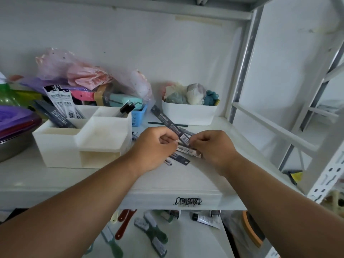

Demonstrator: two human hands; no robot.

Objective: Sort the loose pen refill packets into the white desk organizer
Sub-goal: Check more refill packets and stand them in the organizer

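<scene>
Both hands busy over the shelf: left grip and right grip pinch a dark refill packet above the loose pile. Lift clear, stand it w/ others in organizer's rear-left slot.

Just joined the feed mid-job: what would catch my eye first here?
Both hands meet at the middle of the shelf: the left hand and right hand pinch a dark refill packet angled up to the left, over more loose packets. To the left stands the white desk organizer, packets already upright in its back compartment.
</scene>
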